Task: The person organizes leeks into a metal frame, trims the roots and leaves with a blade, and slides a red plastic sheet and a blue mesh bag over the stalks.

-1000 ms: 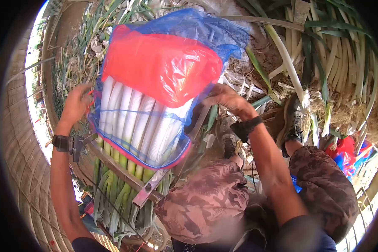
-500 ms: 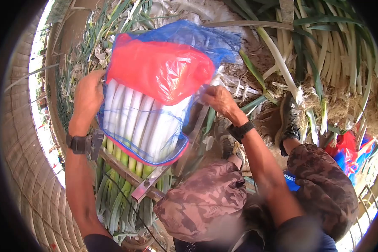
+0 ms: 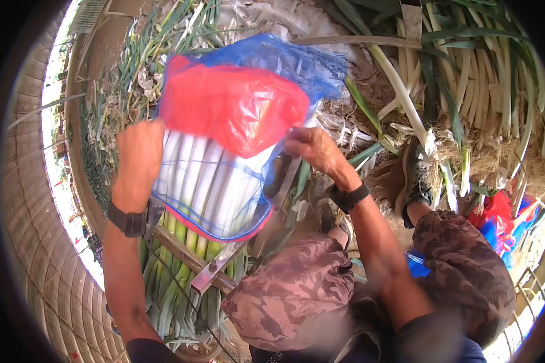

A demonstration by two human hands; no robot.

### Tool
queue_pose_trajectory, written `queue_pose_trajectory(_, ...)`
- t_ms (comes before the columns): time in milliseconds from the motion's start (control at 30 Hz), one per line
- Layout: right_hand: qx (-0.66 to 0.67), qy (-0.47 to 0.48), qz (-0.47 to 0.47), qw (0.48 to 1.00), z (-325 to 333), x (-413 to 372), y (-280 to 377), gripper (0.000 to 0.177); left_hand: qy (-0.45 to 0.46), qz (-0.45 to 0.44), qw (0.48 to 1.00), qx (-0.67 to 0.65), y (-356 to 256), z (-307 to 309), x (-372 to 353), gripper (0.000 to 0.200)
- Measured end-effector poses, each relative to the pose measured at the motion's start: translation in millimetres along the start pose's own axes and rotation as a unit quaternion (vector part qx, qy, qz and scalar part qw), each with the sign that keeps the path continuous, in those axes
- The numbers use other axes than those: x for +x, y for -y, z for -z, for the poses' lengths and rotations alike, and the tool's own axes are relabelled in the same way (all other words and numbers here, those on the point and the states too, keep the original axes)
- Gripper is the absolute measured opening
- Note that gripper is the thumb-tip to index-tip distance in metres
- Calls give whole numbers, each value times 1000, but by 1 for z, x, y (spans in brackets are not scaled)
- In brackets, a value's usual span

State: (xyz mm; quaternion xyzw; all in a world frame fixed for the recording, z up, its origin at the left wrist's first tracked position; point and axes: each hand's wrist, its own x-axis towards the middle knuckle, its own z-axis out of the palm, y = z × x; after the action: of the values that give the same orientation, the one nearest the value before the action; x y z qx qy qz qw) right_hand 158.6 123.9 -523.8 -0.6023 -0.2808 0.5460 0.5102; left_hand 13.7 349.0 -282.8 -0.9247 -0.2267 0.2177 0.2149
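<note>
A bundle of leeks (image 3: 191, 166) lies on a metal frame (image 3: 215, 275), white stalks inside a blue mesh bag (image 3: 248, 209) and green leaves (image 3: 188, 302) hanging out toward me. A red plastic panel (image 3: 236, 100) covers the bag's upper middle. On the bag's left edge my left hand (image 3: 138, 160) is closed, its fingertips at the mesh beside the red panel. Opposite it, my right hand (image 3: 315, 148) pinches the bag's right edge. The far end of the mesh (image 3: 297, 63) lies loose and crumpled past the red panel.
Many leeks with roots (image 3: 478, 85) are piled at the upper right, one loose leek (image 3: 399, 91) slanting beside them. Leafy scraps (image 3: 145, 66) cover the upper left ground. More red and blue bags (image 3: 502, 224) lie at the right. A woven wall (image 3: 36, 212) curves along the left.
My left hand has moved a little right and toward me with the bag's edge. The bag and red panel have shifted slightly the same way; my right hand has barely moved.
</note>
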Motion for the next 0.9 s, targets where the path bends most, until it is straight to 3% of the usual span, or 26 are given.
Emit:
queue_pose_trajectory(33,0,-1,3,1000,-8,-3,-9,25,22,-6,1000,-5,1,-1,-10,18)
queue_pose_trajectory(100,-188,99,106,971,-25,-12,-21,20,79,-35,994,63,18,-21,-37,20)
queue_pose_trajectory(167,-337,266,135,893,-48,-36,1,19,99,-81,991,32,40,-49,-79,21)
queue_pose_trajectory(267,-342,316,136,875,-77,-53,-13,20,139,-70,986,62,44,-50,-110,20)
queue_pose_trajectory(333,-242,383,74,888,-77,-47,-18,20,165,-48,983,63,45,-46,-111,17)
queue_pose_trajectory(467,-161,360,46,918,-53,-32,-30,17,114,-16,992,41,49,-32,-99,13)
queue_pose_trajectory(533,48,223,86,970,-41,-13,-71,17,73,78,994,-7,41,-16,-75,12)
queue_pose_trajectory(567,129,180,35,974,-29,-10,-60,19,42,87,995,-7,43,-17,-64,12)
queue_pose_trajectory(600,214,139,-17,967,-23,-11,-50,20,8,115,986,-123,44,-27,-56,14)
queue_pose_trajectory(633,204,135,-1,969,-29,-6,-53,20,-17,135,962,-237,48,-35,-45,19)
queue_pose_trajectory(700,369,-39,-108,922,-46,14,-67,18,-10,151,941,-304,56,-53,-17,22)
queue_pose_trajectory(733,400,-66,-127,905,-50,20,-71,18,13,163,915,-370,60,-66,-4,26)
queue_pose_trajectory(767,394,-48,-127,909,-54,24,-74,19,8,163,915,-369,63,-80,8,26)
queue_pose_trajectory(833,360,-1,-119,925,-64,28,-81,19,67,230,818,-523,68,-119,25,25)
queue_pose_trajectory(867,331,25,-111,937,-69,29,-86,19,66,157,785,-595,77,-153,27,22)
queue_pose_trajectory(900,301,45,-102,947,-72,31,-91,19,69,156,785,-596,71,-150,32,22)
